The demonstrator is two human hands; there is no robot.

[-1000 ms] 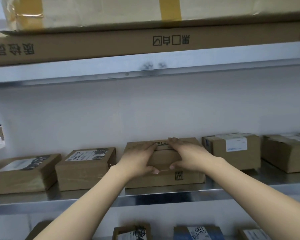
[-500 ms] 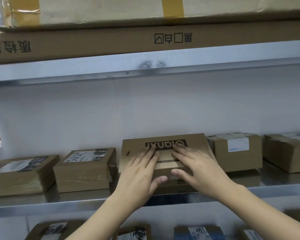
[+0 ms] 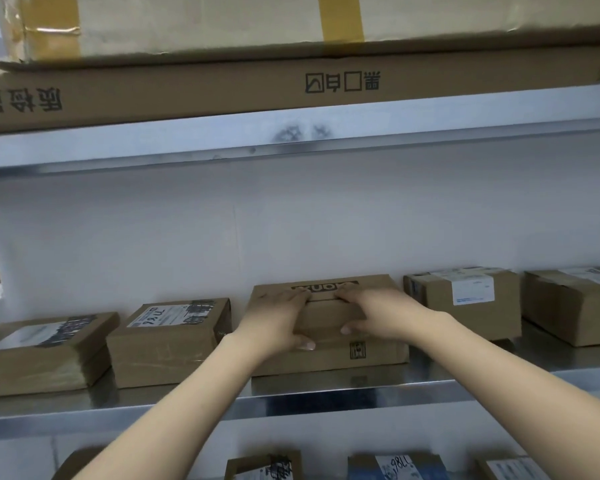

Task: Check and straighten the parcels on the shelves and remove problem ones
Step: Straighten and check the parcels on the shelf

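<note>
Head view: I see the flat parcel [image 3: 371, 355] lying mid-way along the metal shelf [image 3: 326, 398], printed top up, its back edge near the white wall [image 3: 291, 230]. Just beside it on the left is a handwritten-label parcel [image 3: 170, 341], then a far-left parcel [image 3: 39, 358]. On the right stand a taller parcel [image 3: 465, 306] and a far-right parcel [image 3: 575, 306].

The upper shelf [image 3: 187, 147] carries a long carton [image 3: 187, 95] with a taped carton [image 3: 187, 22] on it. Lower parcels [image 3: 395, 467] show below.

2 bare arms reach forward. The left hand [image 3: 278, 320] and right hand [image 3: 378, 313] hold the flat parcel side by side, fingers close together across its top, thumbs pressed on its front face.
</note>
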